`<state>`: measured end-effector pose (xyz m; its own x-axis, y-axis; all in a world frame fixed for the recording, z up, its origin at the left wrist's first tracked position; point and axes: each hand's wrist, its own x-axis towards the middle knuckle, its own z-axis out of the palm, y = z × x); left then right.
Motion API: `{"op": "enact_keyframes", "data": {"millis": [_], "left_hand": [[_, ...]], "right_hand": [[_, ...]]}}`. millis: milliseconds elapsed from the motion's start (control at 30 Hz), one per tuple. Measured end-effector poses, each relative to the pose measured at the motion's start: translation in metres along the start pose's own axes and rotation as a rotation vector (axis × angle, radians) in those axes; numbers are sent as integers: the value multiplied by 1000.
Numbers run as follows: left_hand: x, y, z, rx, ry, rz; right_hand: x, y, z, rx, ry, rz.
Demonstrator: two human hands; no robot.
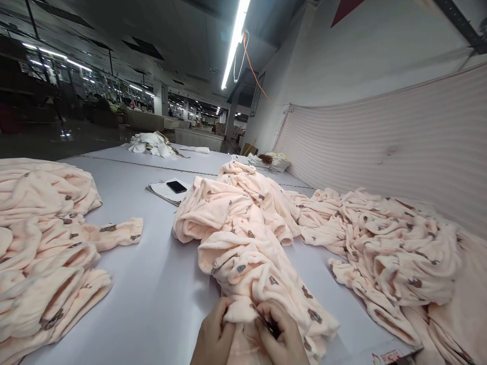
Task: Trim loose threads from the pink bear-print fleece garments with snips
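Note:
A peach fleece garment with small dark prints lies stretched along the grey table, its near end at the bottom edge of the view. My left hand grips that near end with curled fingers. My right hand is closed on the same fabric and pinches a small dark object between its fingers; I cannot make out what that object is. Both hands sit close together on the cloth.
A heap of the same peach garments fills the left of the table, and another pile lies at the right along a striped fabric wall. A black phone rests on papers farther back. White cloth lies beyond.

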<state>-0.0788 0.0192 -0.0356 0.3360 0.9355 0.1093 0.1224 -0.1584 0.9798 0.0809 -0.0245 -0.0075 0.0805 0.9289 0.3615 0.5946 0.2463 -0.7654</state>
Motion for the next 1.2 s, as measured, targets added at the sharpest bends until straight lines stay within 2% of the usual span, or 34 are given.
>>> {"op": "enact_keyframes", "data": {"millis": [67, 167, 233, 300, 433, 500, 600, 667, 733, 833, 900, 1000, 1100, 1200], "left_hand": [[-2, 1, -3, -58, 24, 61], [-7, 3, -3, -92, 65, 146], [-10, 4, -2, -76, 89, 176], [-10, 4, -1, -50, 115, 193], [-8, 0, 1, -45, 140, 198], [-8, -2, 1, -55, 155, 163], [-8, -1, 0, -73, 178, 94], [-6, 2, -2, -107, 136, 59], [-2, 6, -4, -193, 2, -12], [5, 16, -9, -457, -169, -229], [10, 24, -12, -617, -179, -335], [14, 35, -14, -759, -198, -354], [15, 40, -12, -882, -246, -343], [14, 37, -10, -929, -258, -357]], "right_hand": [[-5, 0, -6, -131, -11, -46], [-9, -5, -13, -310, -61, 29], [-9, -12, -15, -332, -117, 63], [-8, -19, -14, -341, -138, 1], [-10, -24, -6, -532, 3, -115], [-12, -21, -2, -558, 60, -109], [-13, -16, 0, -510, 63, -71], [-8, -14, -1, -505, 48, -35], [0, -13, -3, -515, 67, 25], [13, -12, -9, -496, 111, 136], [16, -12, -13, -414, 82, 150], [10, -11, -15, -280, 29, 51], [3, -13, -13, -327, 17, -44], [1, -16, -12, -397, 1, -35]]}}
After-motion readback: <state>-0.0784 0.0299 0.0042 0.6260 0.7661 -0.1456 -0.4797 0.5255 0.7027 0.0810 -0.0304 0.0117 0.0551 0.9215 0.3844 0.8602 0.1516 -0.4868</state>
